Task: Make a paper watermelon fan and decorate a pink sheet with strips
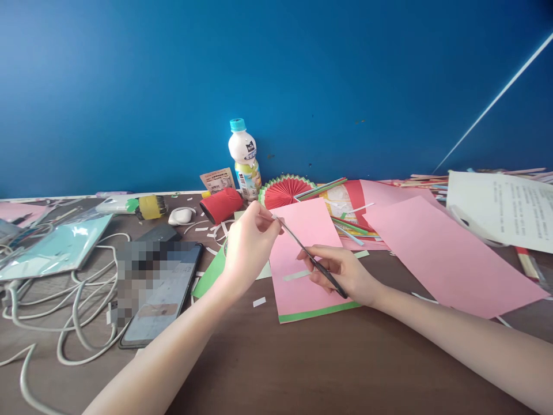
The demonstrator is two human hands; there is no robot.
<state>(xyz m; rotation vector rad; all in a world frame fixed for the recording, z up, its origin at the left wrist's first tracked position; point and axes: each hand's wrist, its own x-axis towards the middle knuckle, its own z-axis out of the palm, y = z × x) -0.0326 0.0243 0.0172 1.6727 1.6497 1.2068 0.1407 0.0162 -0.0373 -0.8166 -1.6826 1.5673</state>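
My right hand [341, 271] grips a slim black-handled tool [322, 268] with a thin metal shaft, slanting up to the left. At its far tip, my left hand [250, 245] is closed in a pinch. Whatever lies between those fingertips is too small to make out. Below both hands is a pink paper sheet [302, 300] with green paper showing along its near edge. A pale paper strip [296, 276] lies on the pink sheet, close to my right fingers. Green paper [211, 274] shows partly from behind my left wrist.
Behind the hands stand a drink bottle [245, 161], a red cup-like piece [222, 204] and a pleated red-green paper fan [287, 193]. A phone [162, 300] and white cables [78, 311] lie left. Another pink sheet [453, 253] and a printed page [501, 207] lie right.
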